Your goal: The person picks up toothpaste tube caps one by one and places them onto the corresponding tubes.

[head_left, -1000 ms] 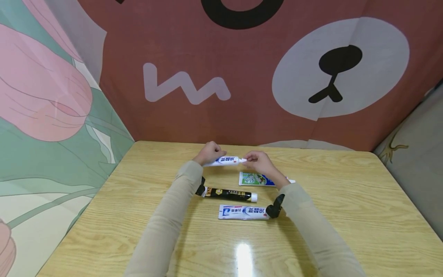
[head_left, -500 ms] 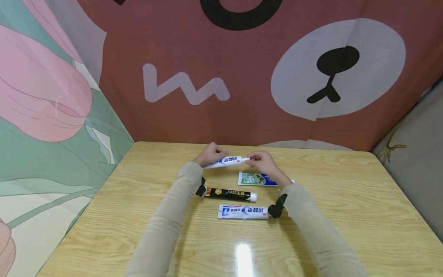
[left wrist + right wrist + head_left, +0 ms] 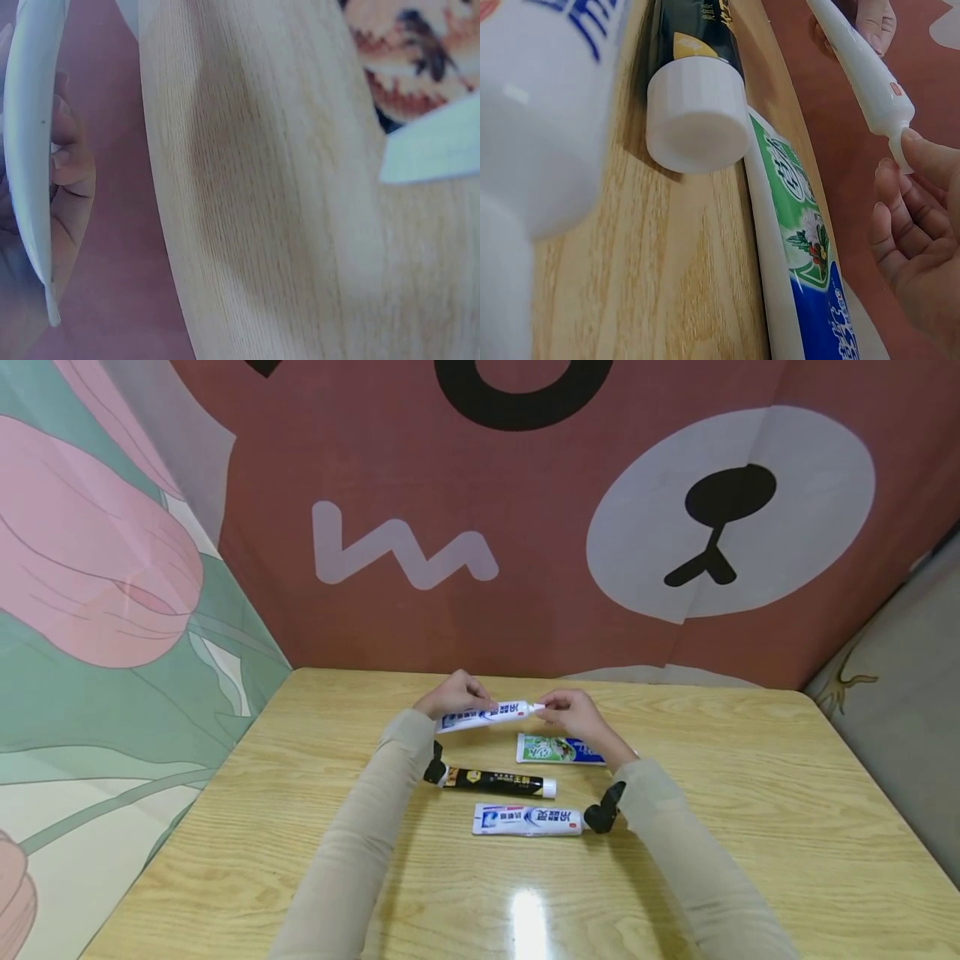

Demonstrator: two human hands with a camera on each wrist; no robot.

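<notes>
My left hand [image 3: 456,695] grips a white toothpaste tube [image 3: 480,717] with blue lettering by its body, held above the far part of the table. At the tube's right end, my right hand [image 3: 576,714] pinches the narrow white cap [image 3: 898,150] between thumb and fingers. In the left wrist view, fingers [image 3: 71,161] curl behind the tube. Nearer on the table lie a green and blue toothpaste tube [image 3: 551,748], a black tube [image 3: 495,782] with a white cap, and another white toothpaste tube [image 3: 525,819], whose cap is hidden behind the black wrist camera.
The wooden table [image 3: 750,793] meets a reddish-brown backdrop [image 3: 540,627] along its far edge. A flower-patterned cloth [image 3: 112,693] hangs at the left, and a grey one [image 3: 900,710] at the right. Both forearms pass beside the lying tubes.
The held tube has shifted slightly to the right and tilted, its left end lower, showing more of its printed face. Both hands keep their hold; the lying tubes have stayed put.
</notes>
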